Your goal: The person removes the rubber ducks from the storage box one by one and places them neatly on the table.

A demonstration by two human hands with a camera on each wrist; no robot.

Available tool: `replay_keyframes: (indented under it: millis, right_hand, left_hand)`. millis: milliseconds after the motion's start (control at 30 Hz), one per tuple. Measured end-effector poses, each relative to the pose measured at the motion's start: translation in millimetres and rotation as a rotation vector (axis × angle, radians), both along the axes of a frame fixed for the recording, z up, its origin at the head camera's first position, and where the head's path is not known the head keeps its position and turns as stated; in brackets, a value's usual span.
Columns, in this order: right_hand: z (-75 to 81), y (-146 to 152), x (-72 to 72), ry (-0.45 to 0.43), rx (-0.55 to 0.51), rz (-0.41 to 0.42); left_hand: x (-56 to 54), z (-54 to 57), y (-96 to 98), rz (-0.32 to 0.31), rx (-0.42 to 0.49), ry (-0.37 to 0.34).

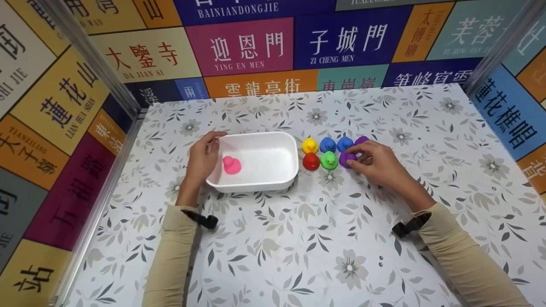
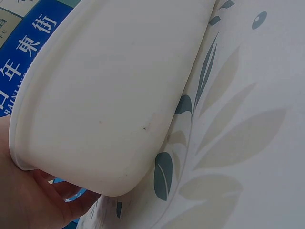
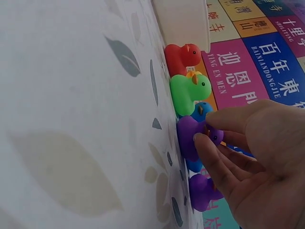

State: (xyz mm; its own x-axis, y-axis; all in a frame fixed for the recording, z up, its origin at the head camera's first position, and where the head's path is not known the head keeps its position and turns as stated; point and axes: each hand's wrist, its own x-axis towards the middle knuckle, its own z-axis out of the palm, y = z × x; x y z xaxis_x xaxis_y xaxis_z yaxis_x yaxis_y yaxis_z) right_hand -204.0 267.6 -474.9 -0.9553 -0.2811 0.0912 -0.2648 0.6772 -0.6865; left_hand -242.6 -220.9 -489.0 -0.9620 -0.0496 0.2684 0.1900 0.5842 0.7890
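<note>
At its left end, a white plastic tub point(image 1: 264, 186) is gripped by my left hand point(image 1: 202, 158), whose fingers curl against the outer wall below the rim in the left wrist view. Inside the tub, toward its left side, sits a pink toy duck point(image 1: 232, 165). Right of the tub, my right hand point(image 1: 380, 164) pinches a purple toy duck point(image 3: 189, 138) between thumb and fingertips, low at the table surface. That duck stands at the right end of the front row, beside a green duck point(image 1: 329, 160). A second purple duck point(image 1: 361, 140) is partly hidden behind the right hand.
The front row also has a red duck point(image 1: 311, 161); behind it are a yellow duck point(image 1: 309, 145) and two blue ducks point(image 1: 327, 145). A floral cloth point(image 1: 273, 238) covers the table. Printed panels point(image 1: 247, 47) enclose the back and sides.
</note>
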Motion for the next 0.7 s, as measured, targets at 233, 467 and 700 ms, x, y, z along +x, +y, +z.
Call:
replay_keyframes:
  millis: [233,467,700]
  right_hand:
    - [-1.2,-0.2,-0.7,0.018,0.005,0.003]
    - [-1.9,-1.2,-0.8,0.012,0.008,-0.001]
    - [-1.2,-2.5,0.0,0.022,0.01,-0.011]
  left_hand:
    - [-0.9,-0.2,-0.1,-0.008,0.005,0.008]
    - [0.1,1.1,0.0,0.003,-0.004,0.001]
    - [0.6,1.3,0.7,0.006,0.004,-0.01]
